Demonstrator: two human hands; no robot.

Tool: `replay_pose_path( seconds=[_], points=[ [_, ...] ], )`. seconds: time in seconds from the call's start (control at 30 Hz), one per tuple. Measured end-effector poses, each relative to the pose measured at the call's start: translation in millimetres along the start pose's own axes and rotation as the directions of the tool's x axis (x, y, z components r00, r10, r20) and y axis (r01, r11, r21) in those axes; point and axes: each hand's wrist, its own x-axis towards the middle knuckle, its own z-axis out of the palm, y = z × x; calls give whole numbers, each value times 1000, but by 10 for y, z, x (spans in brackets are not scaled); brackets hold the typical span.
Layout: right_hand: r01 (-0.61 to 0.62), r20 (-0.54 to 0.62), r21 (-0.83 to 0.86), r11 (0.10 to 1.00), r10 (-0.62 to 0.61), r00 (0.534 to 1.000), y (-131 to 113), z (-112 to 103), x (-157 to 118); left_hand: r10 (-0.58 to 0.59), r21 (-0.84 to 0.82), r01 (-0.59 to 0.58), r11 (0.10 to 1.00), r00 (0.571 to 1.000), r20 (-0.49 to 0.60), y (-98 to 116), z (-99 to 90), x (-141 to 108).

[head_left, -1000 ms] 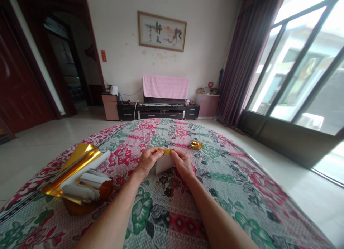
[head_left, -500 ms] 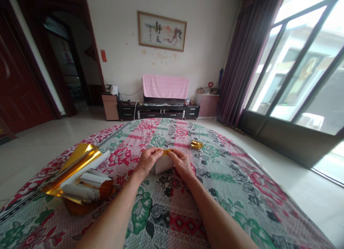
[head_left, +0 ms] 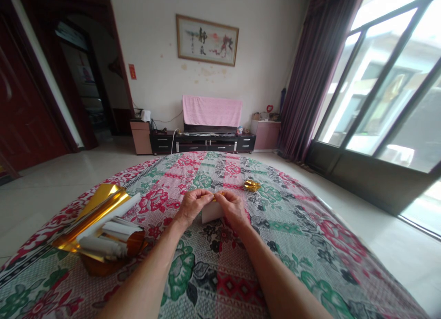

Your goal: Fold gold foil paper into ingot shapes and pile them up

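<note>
Near the middle of the flowered tablecloth, my left hand and my right hand meet at the thumbs and fingertips. Both pinch the top edge of a small sheet of paper, whose white side faces me. A sliver of its gold side shows between the fingers; the rest of that edge is hidden by them. Beyond my right hand lies a folded gold foil piece. On the left of the table are gold foil sheets and rolled white-and-gold pieces.
The round table has a patterned cloth. Past its far edge stands a low black cabinet with a pink cloth over a screen. A dark curtain hangs at the right.
My left fingertips have moved right, closer to my right ones. Less of the gold edge shows between them, and the hanging paper looks slightly narrower.
</note>
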Motion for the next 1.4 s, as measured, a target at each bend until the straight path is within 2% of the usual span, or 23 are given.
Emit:
replay_pose_path(
  seconds=[0.07, 0.17, 0.3, 0.43, 0.53, 0.63, 0.73, 0.8, 1.03, 1.13, 1.2, 1.27, 1.33, 1.4],
  points=[
    [-13, 6, 2, 1000, 13, 1000, -16, 5, -14, 6, 23, -6, 1000, 1000, 17, 3, 7, -3],
    [-78, 12, 97, 992, 78, 997, -19, 16, -32, -10, -13, 11, 1000, 997, 79, 4, 13, -7],
    [-153, 17, 222, 963, 153, 988, 29, 12, -23, -53, -106, 72, 992, 984, 169, -4, -3, -7],
    [-171, 7, 278, 945, 176, 984, 94, -21, 19, -122, -199, 161, 967, 974, 192, 22, -41, 0],
    [-145, -31, 268, 952, 159, 987, 111, -39, 37, -135, -257, 180, 949, 974, 184, 60, -44, -5],
    [-88, -40, 221, 971, 99, 994, 95, -37, 26, -111, -180, 139, 974, 981, 159, 64, -18, -8],
    [-89, 27, 171, 981, 85, 996, 74, -33, 4, -88, -67, 95, 993, 992, 93, 24, -1, 5],
    [-100, 79, 152, 983, 88, 993, 78, -37, -1, -74, -48, 76, 996, 996, 58, -9, -9, 17],
    [-103, 103, 182, 978, 85, 991, 191, -83, 52, -118, -148, 135, 980, 986, 119, -43, -64, 33],
    [-104, 135, 206, 973, 77, 988, 204, -91, 59, -133, -234, 147, 961, 988, 72, -19, -91, 43],
    [-38, 134, 155, 987, 18, 991, 193, -82, 50, -164, -298, 161, 941, 986, 14, 6, -115, 48],
    [134, 117, 8, 991, -134, 984, 171, -60, 30, -198, -334, 183, 925, 980, -13, 29, -138, 48],
    [351, 133, -185, 918, -330, 934, 141, -29, 6, -216, -339, 193, 921, 976, -29, 41, -156, 44],
    [501, 207, -314, 806, -457, 865, 106, 0, -20, -219, -331, 189, 924, 974, -53, 33, -170, 44]
  ],
)
